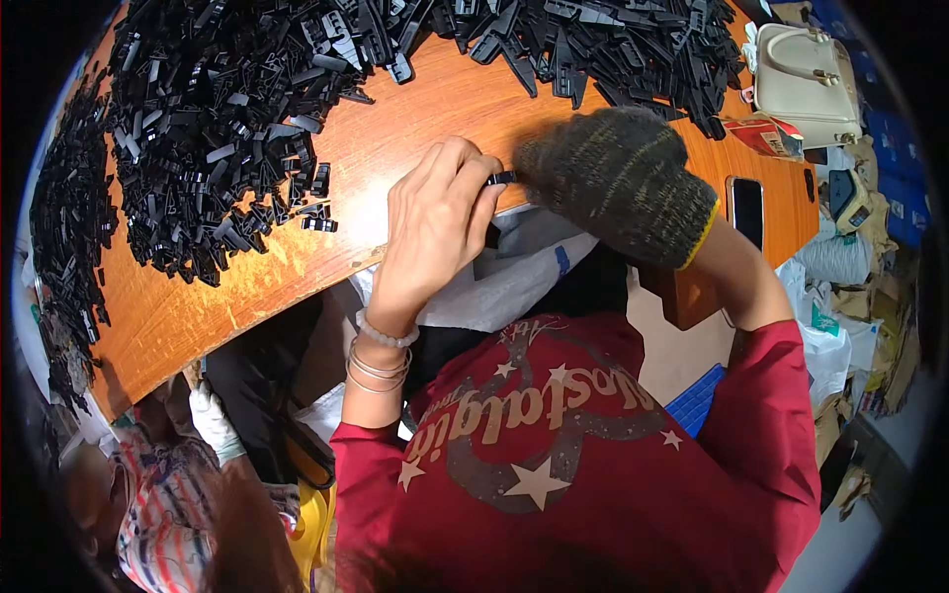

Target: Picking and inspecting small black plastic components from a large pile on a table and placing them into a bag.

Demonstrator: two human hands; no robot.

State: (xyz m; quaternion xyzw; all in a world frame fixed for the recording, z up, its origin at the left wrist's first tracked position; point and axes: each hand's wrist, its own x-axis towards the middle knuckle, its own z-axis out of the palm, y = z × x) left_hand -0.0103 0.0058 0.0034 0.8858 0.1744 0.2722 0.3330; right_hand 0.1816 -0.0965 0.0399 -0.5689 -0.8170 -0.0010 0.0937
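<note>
Over the front edge of the wooden table, my bare left hand [435, 212] pinches a small black plastic piece [502, 178] between thumb and fingers. Bracelets circle that wrist. Close on its right is my right hand [623, 178], in a dark knitted glove with a yellow cuff. Motion smears its fingertips beside the black piece, so their grip and whether they touch it do not show. A heap of small black plastic parts [222, 128] spreads over the table at the left. Longer black wedge-shaped pieces [593, 44] are piled along the far side.
White sacking [474, 296] hangs over my lap below the wooden table [395, 124]. A phone [745, 210], a red packet [766, 136] and a cream handbag [806, 79] are at the right. Another person's white-gloved hand [213, 420] shows at the lower left.
</note>
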